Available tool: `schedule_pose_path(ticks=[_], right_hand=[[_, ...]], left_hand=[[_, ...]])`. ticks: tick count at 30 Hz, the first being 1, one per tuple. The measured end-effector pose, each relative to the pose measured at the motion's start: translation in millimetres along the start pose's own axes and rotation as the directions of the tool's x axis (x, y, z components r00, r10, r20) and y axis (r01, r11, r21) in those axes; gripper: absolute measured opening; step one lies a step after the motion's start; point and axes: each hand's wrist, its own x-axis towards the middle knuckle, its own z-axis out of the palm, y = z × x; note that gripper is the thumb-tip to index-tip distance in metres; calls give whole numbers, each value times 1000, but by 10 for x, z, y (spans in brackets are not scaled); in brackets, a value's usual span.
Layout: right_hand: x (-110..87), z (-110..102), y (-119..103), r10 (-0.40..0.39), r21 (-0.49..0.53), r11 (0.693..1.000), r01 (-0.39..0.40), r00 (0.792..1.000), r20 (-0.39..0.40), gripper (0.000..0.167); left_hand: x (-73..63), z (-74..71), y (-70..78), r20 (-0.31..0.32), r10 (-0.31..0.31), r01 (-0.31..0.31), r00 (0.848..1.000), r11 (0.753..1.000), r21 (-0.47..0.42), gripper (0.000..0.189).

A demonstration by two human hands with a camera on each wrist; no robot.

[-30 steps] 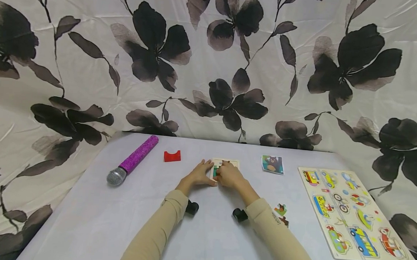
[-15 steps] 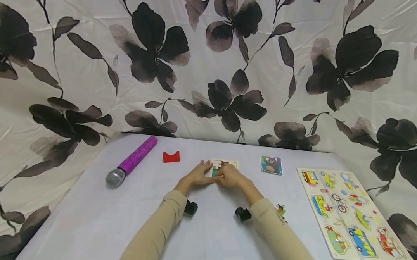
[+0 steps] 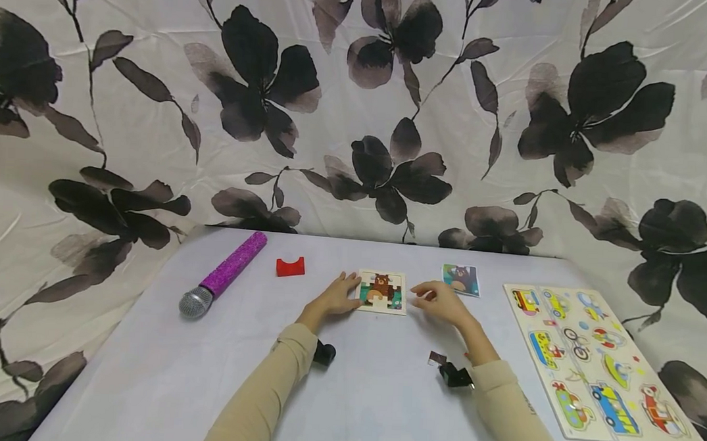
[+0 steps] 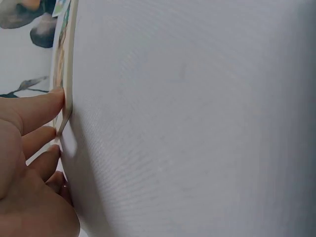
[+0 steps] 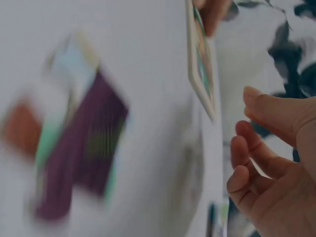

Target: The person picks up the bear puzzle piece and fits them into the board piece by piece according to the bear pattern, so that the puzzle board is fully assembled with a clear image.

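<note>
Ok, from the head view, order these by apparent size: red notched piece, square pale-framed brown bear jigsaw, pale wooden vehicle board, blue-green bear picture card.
Largest to smallest:
1. Pale wooden vehicle board, by far
2. Square pale-framed brown bear jigsaw
3. Blue-green bear picture card
4. Red notched piece

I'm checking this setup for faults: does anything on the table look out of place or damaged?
No spill or breakage stands out. The one oddity is the bear puzzle: pale gaps interrupt its picture, so it looks incomplete, while loose pieces lie away from it, near the right sleeve.
</note>
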Motion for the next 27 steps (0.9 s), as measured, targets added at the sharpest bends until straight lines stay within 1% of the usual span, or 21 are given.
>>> schedule_pose_path(ticks=[3,5,7,10,12,15,18,21,24,27], right_hand=[[-220,-218,108,37,-36,999,-37,999,-6,32],[-371,-323,174,82,-56,995,-81,997,4,35],[-515,-395,226,134,-68,989,-132,990,33,40],[-704,-447,278,214,-79,975,-208,974,79,47],[-815,-464,293,259,-87,964,-251,961,96,50],[-954,-480,305,301,-99,951,-292,948,98,53],[-1055,-480,300,303,-114,950,-291,947,106,51],[-1113,-448,293,289,-132,952,-275,952,102,47],[-1138,-401,292,254,-139,960,-242,964,81,41],[-1143,-371,284,207,-129,972,-197,976,67,32]], left_hand=[[-5,-2,0,-7,5,-5,1000,1000,6,62],[-19,-7,6,-6,4,-4,1000,1000,6,62],[-35,-10,12,-15,1,-1,1000,1000,-4,63],[-48,-12,21,-25,-11,11,1000,1000,-20,72],[-49,-8,28,-28,-23,22,999,999,-33,80],[-47,-1,37,-9,-35,35,999,999,-27,87],[-42,8,40,-2,-30,30,1000,999,-21,89],[-36,15,42,-11,-27,26,1000,999,-22,87],[-35,20,49,-21,-33,33,999,999,-28,87],[-37,26,56,-29,-28,28,999,1000,-10,86]])
